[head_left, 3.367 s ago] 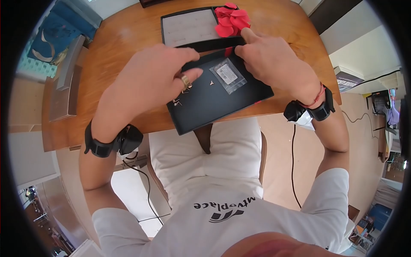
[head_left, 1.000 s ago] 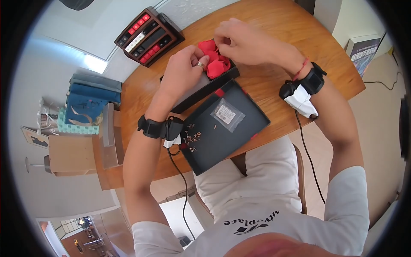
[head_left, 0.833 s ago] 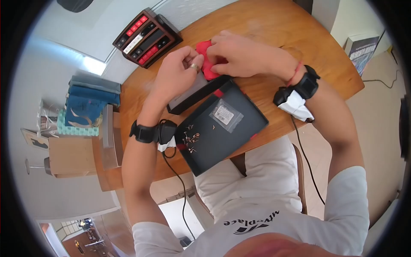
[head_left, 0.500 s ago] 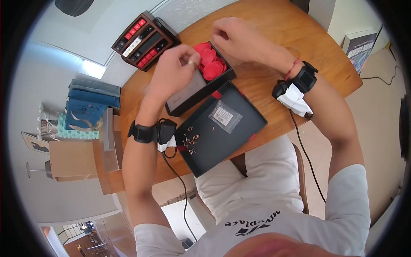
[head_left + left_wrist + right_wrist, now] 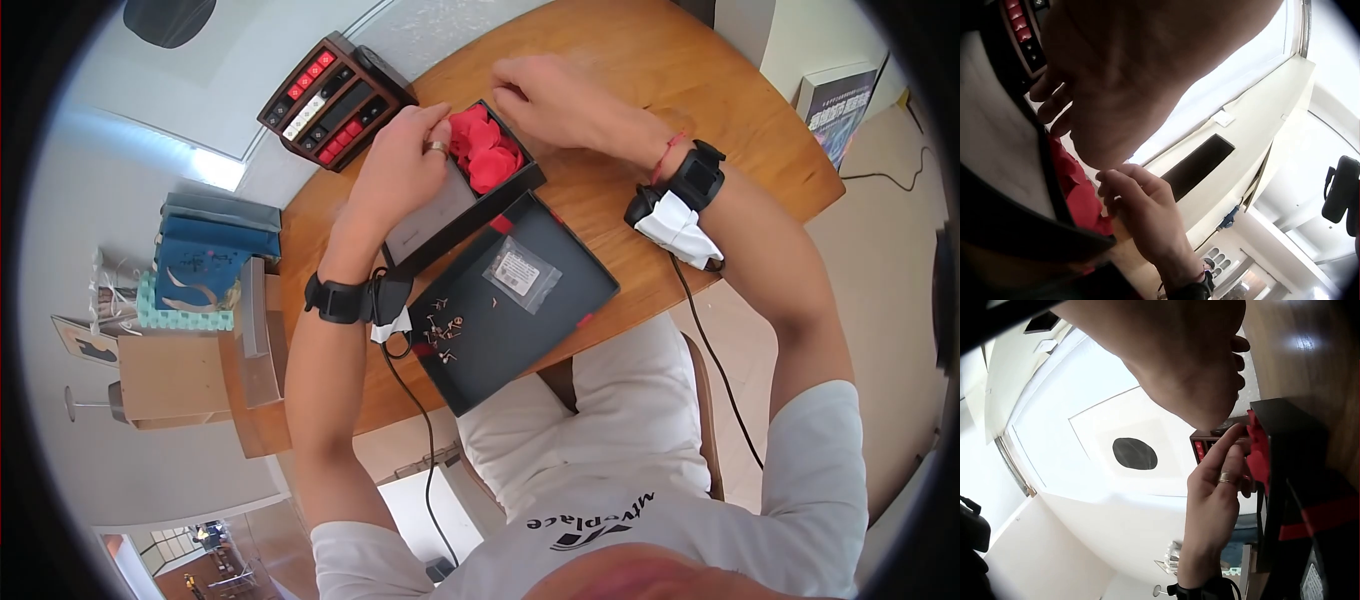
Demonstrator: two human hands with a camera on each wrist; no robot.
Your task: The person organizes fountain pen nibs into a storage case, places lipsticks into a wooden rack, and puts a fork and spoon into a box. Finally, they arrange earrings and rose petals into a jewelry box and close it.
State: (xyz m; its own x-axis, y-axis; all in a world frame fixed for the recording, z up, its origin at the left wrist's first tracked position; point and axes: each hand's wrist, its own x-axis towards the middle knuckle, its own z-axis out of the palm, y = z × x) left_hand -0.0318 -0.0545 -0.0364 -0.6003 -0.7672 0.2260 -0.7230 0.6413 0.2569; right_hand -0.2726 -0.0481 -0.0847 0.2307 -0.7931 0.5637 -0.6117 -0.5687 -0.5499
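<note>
The black box (image 5: 530, 180) holds red petals (image 5: 490, 150) in its far right compartment and a light grey pad (image 5: 428, 215) beside them. My left hand (image 5: 400, 165), with a ring on it, hangs over the pad, fingertips at the edge of the petals. In the right wrist view, the fingers of the left hand (image 5: 1213, 494) reach toward the petals. My right hand (image 5: 550, 95) is raised beyond the box's right corner, fingers loosely bent, nothing visible in them. A black tray (image 5: 510, 340) in front holds several small metallic pieces (image 5: 442, 330) and a clear labelled bag (image 5: 520, 272).
A wooden rack (image 5: 335, 100) with red, white and black pieces stands behind at the left. Blue bags (image 5: 215, 240) and cardboard boxes (image 5: 262, 340) stand at the left edge of the wooden table (image 5: 680, 60). Cables hang from both wrists.
The right hand, over the petals 0.8 s ago, has lifted away, uncovering them. My left hand moved from above the tray 3.4 s ago to the box. The head view has turned.
</note>
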